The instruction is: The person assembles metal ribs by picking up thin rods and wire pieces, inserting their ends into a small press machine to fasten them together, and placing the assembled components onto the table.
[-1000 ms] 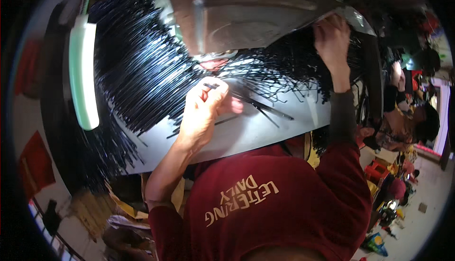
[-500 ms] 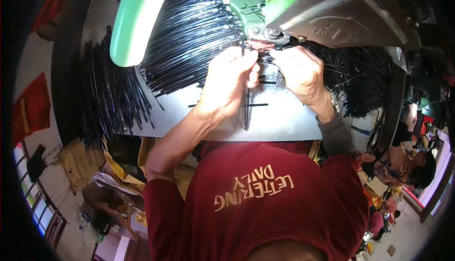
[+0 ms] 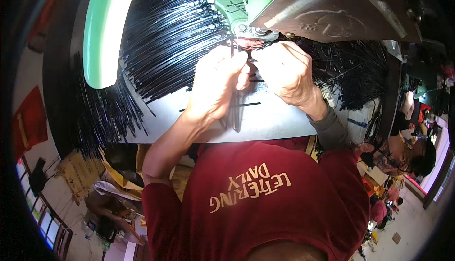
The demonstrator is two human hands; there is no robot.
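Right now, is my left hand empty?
No, the left hand grips thin black strips, which stick out above and below it.

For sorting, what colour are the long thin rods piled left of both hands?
Black thin rods, best seen in the head view.

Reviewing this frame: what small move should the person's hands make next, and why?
I'd suggest the right hand edge slightly toward the thin black rods in the left hand. The rods stick out past both sides of the left hand's grip, and the right hand, curled, is close beside it, near the green machine. Whether the right hand holds anything is unclear.
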